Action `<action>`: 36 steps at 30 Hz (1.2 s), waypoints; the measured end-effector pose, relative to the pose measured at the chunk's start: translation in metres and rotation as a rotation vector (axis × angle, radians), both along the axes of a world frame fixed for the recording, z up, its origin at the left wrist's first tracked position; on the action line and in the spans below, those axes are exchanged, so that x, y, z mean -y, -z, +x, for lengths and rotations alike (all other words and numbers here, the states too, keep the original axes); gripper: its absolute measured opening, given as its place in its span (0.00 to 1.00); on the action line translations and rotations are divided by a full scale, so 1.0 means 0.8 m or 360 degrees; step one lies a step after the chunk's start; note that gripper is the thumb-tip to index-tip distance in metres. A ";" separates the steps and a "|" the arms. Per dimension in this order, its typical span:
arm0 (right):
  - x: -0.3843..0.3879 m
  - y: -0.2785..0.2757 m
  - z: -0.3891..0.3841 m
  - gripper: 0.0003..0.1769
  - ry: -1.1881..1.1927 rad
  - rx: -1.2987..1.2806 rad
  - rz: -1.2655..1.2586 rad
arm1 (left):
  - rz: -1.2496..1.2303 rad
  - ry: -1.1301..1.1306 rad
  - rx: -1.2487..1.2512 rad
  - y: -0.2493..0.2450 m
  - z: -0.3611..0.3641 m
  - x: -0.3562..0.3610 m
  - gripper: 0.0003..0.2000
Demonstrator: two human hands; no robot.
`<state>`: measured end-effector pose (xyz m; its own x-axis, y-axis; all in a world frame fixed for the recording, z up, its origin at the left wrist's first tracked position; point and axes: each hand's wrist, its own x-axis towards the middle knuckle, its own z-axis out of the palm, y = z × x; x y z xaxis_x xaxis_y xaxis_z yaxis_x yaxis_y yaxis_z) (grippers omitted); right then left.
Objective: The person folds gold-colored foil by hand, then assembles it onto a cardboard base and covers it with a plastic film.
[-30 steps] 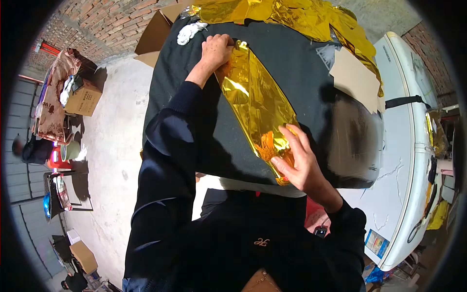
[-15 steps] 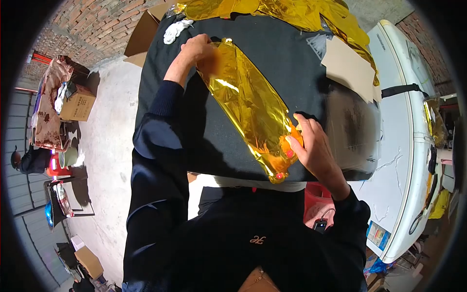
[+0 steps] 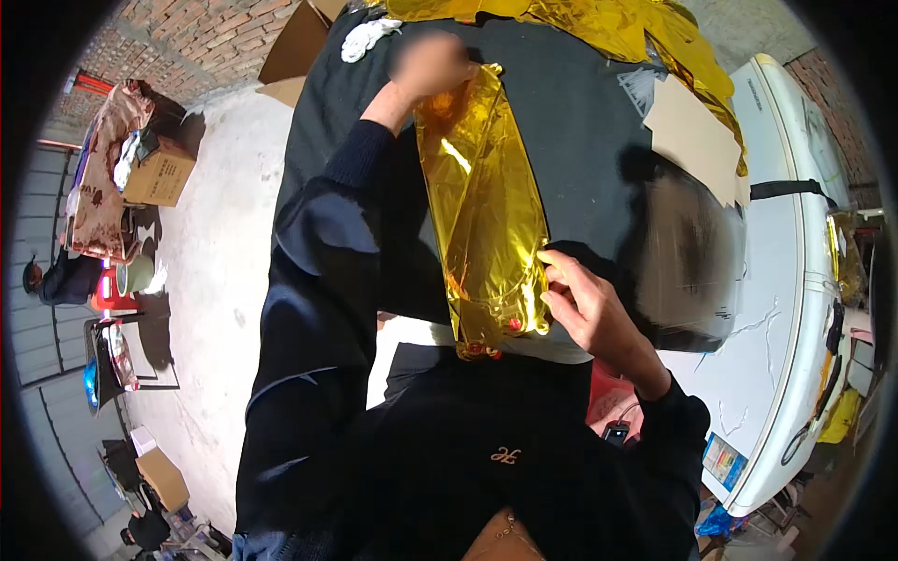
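A long piece of shiny gold foil lies lengthwise on a black-covered table, its lower end reaching the near edge. Red round spots show at that end, and the foil looks folded in layers. My left hand is at the far end of the foil, over its upper left corner; blur hides its fingers. On the near right side, my right hand has thumb and forefinger at the foil's edge, pinching it.
More gold foil is heaped along the table's far edge. Cardboard sheets and a plastic-wrapped dark panel lie right. A white cloth sits far left. Beyond stand a white freezer and a cardboard box.
The foil has turned more upright, its near end swinging left. My left hand has moved right with the far end, and my right hand has shifted down along the right edge.
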<state>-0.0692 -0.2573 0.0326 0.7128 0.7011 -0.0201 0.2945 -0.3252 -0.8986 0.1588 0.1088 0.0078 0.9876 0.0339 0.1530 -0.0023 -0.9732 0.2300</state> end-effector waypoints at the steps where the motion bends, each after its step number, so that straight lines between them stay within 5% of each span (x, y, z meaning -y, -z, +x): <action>1: 0.001 -0.002 0.002 0.30 -0.0017 0.0278 -0.0063 | 0.0007 0.0049 0.0230 0.002 -0.015 0.000 0.29; 3: 0.001 -0.002 0.010 0.34 -0.0050 0.0831 -0.0180 | -0.0219 0.0511 0.0529 -0.001 -0.062 -0.007 0.33; 7: 0.015 0.000 0.024 0.43 -0.0239 0.1058 -0.0408 | -0.0493 0.1058 0.0243 -0.034 -0.207 0.002 0.43; 13: 0.011 -0.008 0.027 0.54 -0.0519 0.0919 -0.0466 | -0.0187 0.1060 -0.0330 -0.054 -0.380 0.042 0.58; 16: 0.011 -0.002 0.031 0.59 -0.0553 0.0920 -0.0468 | -0.0173 0.1057 -0.0190 -0.030 -0.406 0.061 0.63; 25: 0.012 0.008 0.028 0.63 -0.0537 0.0948 -0.0431 | -0.0108 0.0999 -0.0010 0.014 -0.409 0.091 0.37; 36: 0.009 0.006 0.034 0.52 -0.0502 0.0937 -0.0330 | -0.0543 0.0902 -0.0164 0.011 -0.401 0.084 0.28</action>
<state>-0.0417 -0.2644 0.0274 0.4091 0.8998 0.1513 0.8221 -0.2916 -0.4890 -0.1622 0.0415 -0.0009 0.8760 -0.4646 0.1296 -0.4532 -0.7007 0.5511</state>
